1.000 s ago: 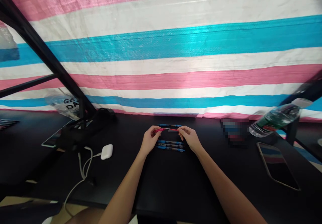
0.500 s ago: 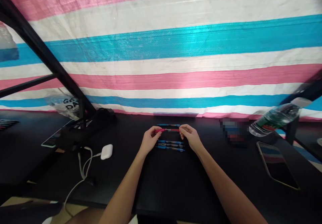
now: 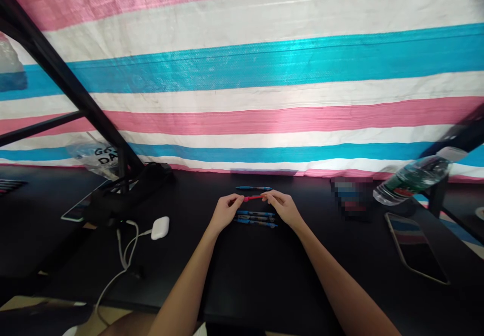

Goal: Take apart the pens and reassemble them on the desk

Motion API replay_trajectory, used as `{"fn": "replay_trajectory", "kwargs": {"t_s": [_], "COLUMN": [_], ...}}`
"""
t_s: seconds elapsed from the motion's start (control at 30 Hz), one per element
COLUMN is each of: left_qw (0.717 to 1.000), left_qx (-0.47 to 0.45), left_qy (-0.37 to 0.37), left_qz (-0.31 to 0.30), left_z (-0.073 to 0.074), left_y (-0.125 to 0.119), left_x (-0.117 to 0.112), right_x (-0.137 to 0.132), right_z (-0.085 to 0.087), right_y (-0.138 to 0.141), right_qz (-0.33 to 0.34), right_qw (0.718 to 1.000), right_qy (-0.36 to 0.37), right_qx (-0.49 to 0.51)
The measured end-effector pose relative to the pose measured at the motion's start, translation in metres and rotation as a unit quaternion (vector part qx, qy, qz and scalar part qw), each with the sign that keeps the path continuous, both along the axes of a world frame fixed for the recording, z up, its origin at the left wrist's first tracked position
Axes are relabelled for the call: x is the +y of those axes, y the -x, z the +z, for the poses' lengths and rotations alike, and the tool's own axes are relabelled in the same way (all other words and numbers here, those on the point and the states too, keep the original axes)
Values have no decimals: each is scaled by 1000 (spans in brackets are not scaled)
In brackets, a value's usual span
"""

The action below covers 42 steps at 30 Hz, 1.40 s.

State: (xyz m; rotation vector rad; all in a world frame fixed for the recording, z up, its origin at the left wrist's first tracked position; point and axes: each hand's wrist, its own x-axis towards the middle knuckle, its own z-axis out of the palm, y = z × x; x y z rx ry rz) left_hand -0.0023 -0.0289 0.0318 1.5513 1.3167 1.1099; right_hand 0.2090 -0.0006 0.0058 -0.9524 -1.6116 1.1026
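My left hand [image 3: 226, 211] and my right hand [image 3: 284, 207] pinch the two ends of a red pen [image 3: 253, 198], held level just above the black table [image 3: 264, 270]. Both hands have their fingers closed on it. Directly below the red pen lie three blue pens [image 3: 256, 217] side by side, between my hands. One more blue pen [image 3: 254, 188] lies alone on the table just beyond the red one.
A white earbud case [image 3: 160, 227] with a white cable [image 3: 123, 255] lies at the left, near a black stand [image 3: 124, 190]. At the right are a phone [image 3: 416, 248] face up and a tilted water bottle [image 3: 416, 175]. A striped tarp [image 3: 264, 74] hangs behind.
The hands have moved closer together on the red pen, which looks shorter and sits slightly lower than before. The other pens have not moved.
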Motion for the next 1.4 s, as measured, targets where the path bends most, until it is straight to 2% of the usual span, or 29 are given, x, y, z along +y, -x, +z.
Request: {"fn": "replay_trajectory", "kwargs": {"t_s": [0.17, 0.37, 0.57, 0.67, 0.73, 0.83, 0.9, 0.97, 1.17, 1.4], "left_qw": [999, 998, 998, 999, 999, 996, 990, 980, 962, 940], "left_qx": [-34, -54, -46, -39, -47, -78, -125, -180, -248, -315], "left_qy": [2, 0, 6, 2, 5, 16, 27, 41, 67, 106], "left_qz": [-22, -15, -33, -28, -10, 31, 53, 69, 87, 74], "left_z": [-1, -4, -7, -5, -5, -5, -7, -8, -7, -7], "left_y": [0, 1, -1, 0, 0, 1, 1, 0, 0, 3], "left_x": [0, 2, 2, 2, 3, 4, 5, 6, 8, 7], "right_x": [2, 2, -4, -5, -3, 1, 4, 5, 6, 6], "right_z": [-3, -6, 2, 4, 3, -1, -5, -9, -18, -17], "right_y": [-2, 0, 5, 5, 4, 0, -2, -4, -3, -2], "right_qz": [4, -32, 36, 32, -2, -118, -185, -208, -173, -141], "right_qw": [1000, 998, 999, 999, 1000, 992, 976, 962, 949, 952], "right_qy": [12, 25, 11, 5, 2, -36, -80, -120, -147, -137], "right_qx": [23, 57, -25, -43, -28, -29, -76, -131, -219, -235]}}
